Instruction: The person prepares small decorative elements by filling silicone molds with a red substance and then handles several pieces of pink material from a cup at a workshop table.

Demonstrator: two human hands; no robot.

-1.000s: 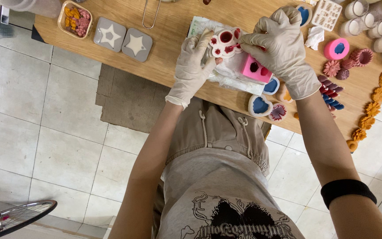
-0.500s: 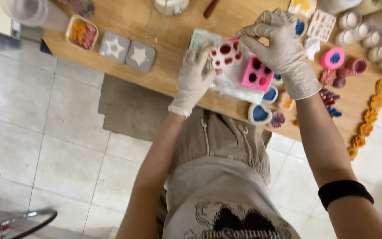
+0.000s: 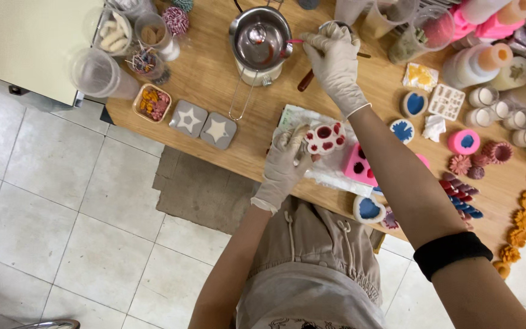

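While the gloved left hand (image 3: 284, 159) is gripping a white flower-shaped mould (image 3: 324, 138) with red-filled cavities, the gloved right hand (image 3: 335, 60) is pinching a thin pink stick (image 3: 294, 41) whose tip is reaching over a steel melting pot (image 3: 259, 35) just left of it. Just right of the left hand, a pink mould (image 3: 361, 164) is lying on white plastic. Two grey star moulds (image 3: 203, 125) are sitting left of the hands on the wooden table (image 3: 214, 73), above a pale tiled floor (image 3: 62, 207).
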